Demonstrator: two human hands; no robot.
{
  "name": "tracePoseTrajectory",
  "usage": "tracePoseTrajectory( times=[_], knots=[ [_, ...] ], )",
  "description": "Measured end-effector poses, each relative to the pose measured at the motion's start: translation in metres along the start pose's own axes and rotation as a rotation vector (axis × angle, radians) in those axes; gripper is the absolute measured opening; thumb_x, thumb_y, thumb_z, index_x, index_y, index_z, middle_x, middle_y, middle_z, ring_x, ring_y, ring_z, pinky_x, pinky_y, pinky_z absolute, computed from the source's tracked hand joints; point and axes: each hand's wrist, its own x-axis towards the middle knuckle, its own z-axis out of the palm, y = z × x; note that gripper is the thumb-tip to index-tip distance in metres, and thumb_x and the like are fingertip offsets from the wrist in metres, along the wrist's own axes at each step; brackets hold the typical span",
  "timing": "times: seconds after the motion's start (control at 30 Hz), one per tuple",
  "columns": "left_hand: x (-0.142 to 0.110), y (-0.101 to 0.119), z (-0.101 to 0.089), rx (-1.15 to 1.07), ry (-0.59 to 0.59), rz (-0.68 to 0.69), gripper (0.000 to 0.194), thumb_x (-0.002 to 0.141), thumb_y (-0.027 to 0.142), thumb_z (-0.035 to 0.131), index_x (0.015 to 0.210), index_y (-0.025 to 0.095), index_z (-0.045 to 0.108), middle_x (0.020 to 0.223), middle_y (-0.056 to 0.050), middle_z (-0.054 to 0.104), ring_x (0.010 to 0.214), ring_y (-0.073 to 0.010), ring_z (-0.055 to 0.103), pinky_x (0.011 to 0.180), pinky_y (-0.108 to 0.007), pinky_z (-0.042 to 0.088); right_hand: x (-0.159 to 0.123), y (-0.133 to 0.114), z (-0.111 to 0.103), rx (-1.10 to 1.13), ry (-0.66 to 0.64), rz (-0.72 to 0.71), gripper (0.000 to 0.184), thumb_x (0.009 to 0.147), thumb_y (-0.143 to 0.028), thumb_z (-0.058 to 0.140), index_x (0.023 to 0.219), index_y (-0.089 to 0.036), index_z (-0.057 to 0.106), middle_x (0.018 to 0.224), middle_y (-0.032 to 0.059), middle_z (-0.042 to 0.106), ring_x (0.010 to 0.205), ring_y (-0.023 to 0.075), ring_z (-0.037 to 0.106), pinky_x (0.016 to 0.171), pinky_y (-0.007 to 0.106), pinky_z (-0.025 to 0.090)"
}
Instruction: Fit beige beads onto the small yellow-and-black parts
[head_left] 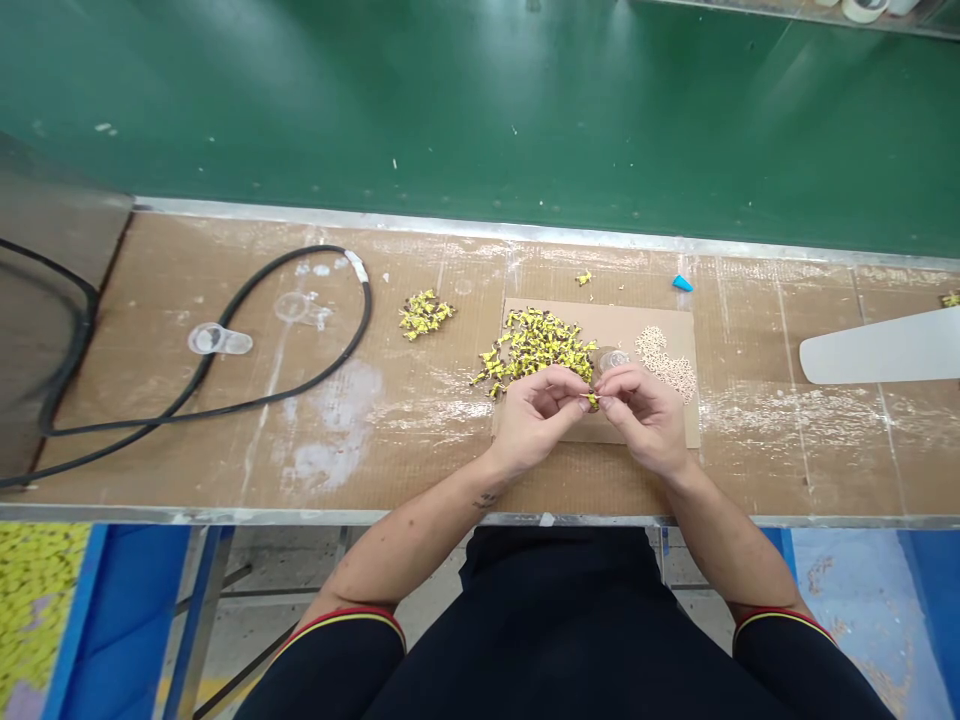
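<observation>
My left hand and my right hand meet over a cardboard sheet. Pinched between their fingertips is a small yellow-and-black figure; its finer details are too small to make out. Just beyond my left hand lies a heap of similar yellow-and-black figures. Behind the fingers stands a small clear container, partly hidden. To the right of it, small beige pieces are spread on the sheet beside my right hand.
A smaller pile of figures lies to the left, and a lone figure behind the sheet. A blue cap-like piece sits at the back. A black cable loops around clear plastic scoops. At right is a white blade-shaped object.
</observation>
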Motion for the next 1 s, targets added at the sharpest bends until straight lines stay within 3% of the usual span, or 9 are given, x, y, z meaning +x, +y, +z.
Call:
tracePoseTrajectory(
  times=[0.73, 1.0],
  knots=[
    [0.0013, 0.0019, 0.0034, 0.003, -0.011, 0.041, 0.020, 0.080, 0.033, 0.088, 0.081, 0.018, 0.074, 0.082, -0.003, 0.072, 0.076, -0.0132, 0.071, 0.073, -0.024, 0.062, 0.0011, -0.0027, 0.0012, -0.041, 0.037, 0.014, 0.008, 0.089, -0.019, 0.067, 0.083, -0.024, 0.069, 0.084, 0.0032, 0.072, 0.076, 0.0172, 0.066, 0.062, 0.030, 0.052],
    [-0.0005, 0.0008, 0.0007, 0.092, -0.028, 0.142, 0.013, 0.085, 0.030, 0.084, 0.083, 0.019, 0.078, 0.084, -0.005, 0.076, 0.078, -0.0140, 0.074, 0.072, -0.025, 0.064, 0.0030, -0.0071, 0.0011, -0.063, 0.062, 0.065, 0.008, 0.085, -0.024, 0.069, 0.077, -0.024, 0.070, 0.082, 0.0039, 0.073, 0.075, 0.0188, 0.067, 0.063, 0.033, 0.054]
  ],
)
